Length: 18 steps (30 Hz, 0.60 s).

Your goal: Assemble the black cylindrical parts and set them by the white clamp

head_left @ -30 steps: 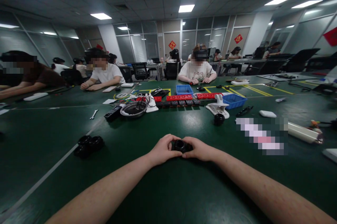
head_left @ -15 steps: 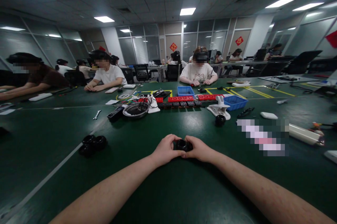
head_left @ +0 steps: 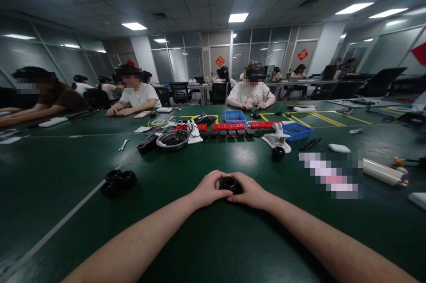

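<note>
Low over the green table, my left hand (head_left: 212,189) and my right hand (head_left: 249,190) meet around a black wheel-like part (head_left: 229,182) with a round hole facing up. My left fingers and thumb curl about its left side. From the right, my other hand closes on it, its fingertips reaching the far rim and its thumb on the near side. The part's lower edge is partly covered by the thumbs. Several similar black round parts (head_left: 119,181) sit bunched at the left. Another single black round part (head_left: 278,154) stands ahead to the right.
Beyond my hands lie a round dish (head_left: 172,139), red socket strips (head_left: 228,126), a white clip stand (head_left: 277,137) and a blue bin (head_left: 297,131). A wrench (head_left: 124,144) rests at left, a cream cylinder (head_left: 382,171) at right. A person (head_left: 252,92) sits opposite.
My right hand has shifted slightly left, its fingers now reaching farther over the black part. The left hand stays nearly in place, and the view has moved a little.
</note>
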Motion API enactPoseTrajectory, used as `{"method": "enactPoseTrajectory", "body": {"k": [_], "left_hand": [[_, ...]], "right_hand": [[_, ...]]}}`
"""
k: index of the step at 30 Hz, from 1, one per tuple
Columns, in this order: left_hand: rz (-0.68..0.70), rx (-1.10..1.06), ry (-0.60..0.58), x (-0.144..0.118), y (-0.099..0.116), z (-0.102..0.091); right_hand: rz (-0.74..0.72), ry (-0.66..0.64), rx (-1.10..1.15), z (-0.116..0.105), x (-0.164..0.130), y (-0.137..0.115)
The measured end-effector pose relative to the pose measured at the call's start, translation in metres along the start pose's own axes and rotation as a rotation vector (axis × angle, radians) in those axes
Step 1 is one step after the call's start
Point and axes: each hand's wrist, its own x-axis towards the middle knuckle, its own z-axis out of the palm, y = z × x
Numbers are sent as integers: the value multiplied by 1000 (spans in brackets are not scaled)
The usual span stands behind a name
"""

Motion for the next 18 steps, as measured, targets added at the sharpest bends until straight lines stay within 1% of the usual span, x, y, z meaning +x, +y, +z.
{"method": "enactPoseTrajectory", "body": {"k": [2, 4, 8, 12, 18], "left_hand": [[12, -28, -28, 1, -2, -1], [13, -30, -36, 2, -3, -2], [-2, -22, -55, 3, -4, -2], [-11, -31, -65, 4, -4, -2], [0, -37, -60, 3, -5, -2]], "right_hand": [[-40, -94, 68, -7, 1, 4], [-58, -144, 136, -11, 2, 7], [-37, -173, 231, -13, 4, 9], [-1, -206, 263, -15, 4, 8], [20, -208, 292, -14, 5, 9]]}}
